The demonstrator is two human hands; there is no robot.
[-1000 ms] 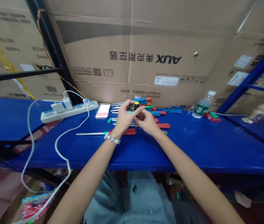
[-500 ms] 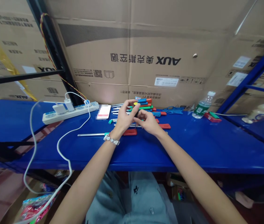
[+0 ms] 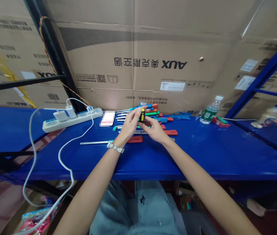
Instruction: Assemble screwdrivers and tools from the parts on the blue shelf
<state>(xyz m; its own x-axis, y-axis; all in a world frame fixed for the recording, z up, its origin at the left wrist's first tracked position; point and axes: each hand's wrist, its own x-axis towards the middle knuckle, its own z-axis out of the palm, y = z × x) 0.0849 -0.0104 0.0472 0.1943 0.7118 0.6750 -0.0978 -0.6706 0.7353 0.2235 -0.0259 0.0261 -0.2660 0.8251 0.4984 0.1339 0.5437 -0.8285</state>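
Note:
A yellow and black screwdriver (image 3: pixel 142 115) stands upright between my hands, its thin shaft pointing down at the end of a red handle (image 3: pixel 135 139). My left hand (image 3: pixel 130 124) is at the screwdriver's left side, fingers against its grip. From the right, my right hand (image 3: pixel 154 129) pinches low on the screwdriver, near where the shaft begins. The red-handled tool lies flat, with a long metal rod (image 3: pixel 93 143) reaching left under my left wrist. Behind my hands lie several similar tools with red, blue and green handles (image 3: pixel 154 113), partly hidden.
A white power strip (image 3: pixel 72 120) with plugs and cables sits at the left, beside a white card-like item (image 3: pixel 108 118). Blue tools (image 3: pixel 180 115), a water bottle (image 3: pixel 211 111) and a red and green item (image 3: pixel 221 122) stand or lie at the right. Large cartons (image 3: pixel 153 39) rise behind the blue table (image 3: pixel 202 156).
My left fingers have opened off the screwdriver's top, so more of its yellow and black grip shows. The view has shifted slightly.

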